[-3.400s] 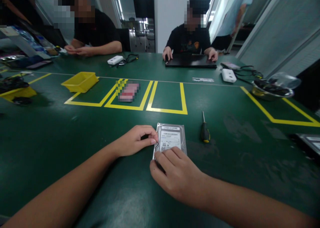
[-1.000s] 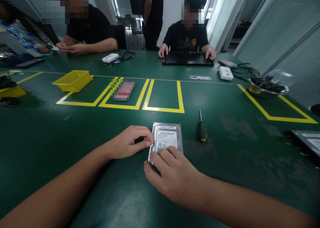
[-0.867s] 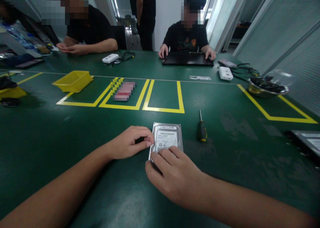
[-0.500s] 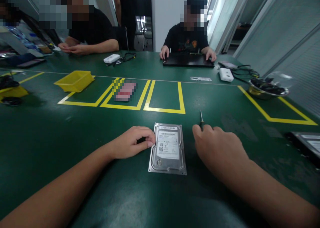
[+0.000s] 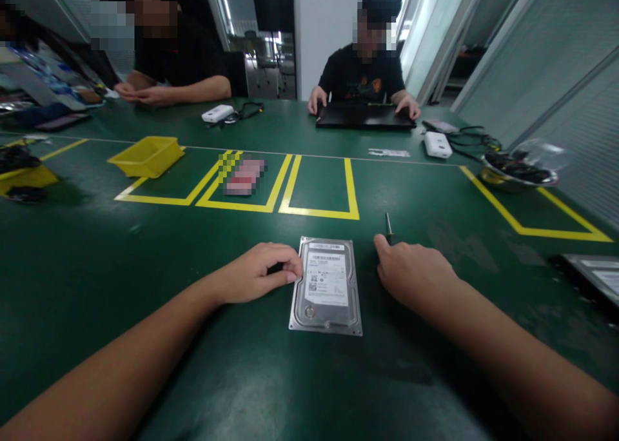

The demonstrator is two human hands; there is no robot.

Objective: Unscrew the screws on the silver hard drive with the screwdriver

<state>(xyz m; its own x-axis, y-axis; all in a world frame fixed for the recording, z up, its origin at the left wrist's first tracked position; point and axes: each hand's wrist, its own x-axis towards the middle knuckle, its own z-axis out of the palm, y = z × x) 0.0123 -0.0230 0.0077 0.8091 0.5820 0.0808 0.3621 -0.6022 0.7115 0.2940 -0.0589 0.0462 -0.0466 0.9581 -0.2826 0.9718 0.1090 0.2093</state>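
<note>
A silver hard drive point(image 5: 327, 286) with a white printed label lies flat on the green table, label side up. At its left edge is my left hand point(image 5: 264, 272), thumb and fingertips brought together on the rim. My right hand point(image 5: 416, 273) rests to the right of the drive, apart from it, with the fingers wrapped round a screwdriver point(image 5: 387, 225). Only the metal shaft and a bit of the dark handle show, the shaft pointing away from me; the palm hides the rest.
Yellow tape outlines point(image 5: 319, 214) mark the table ahead. A yellow bin point(image 5: 147, 158) and a pixelated pinkish item point(image 5: 245, 176) lie beyond my left hand. On the right are a metal bowl point(image 5: 517, 173) of dark parts and another drive point(image 5: 594, 280). Two people sit opposite, one with hands on a black panel point(image 5: 365, 115).
My right hand has shifted slightly, the screwdriver still in it. My left hand stays at the drive's edge. A person standing in the background has gone from view.
</note>
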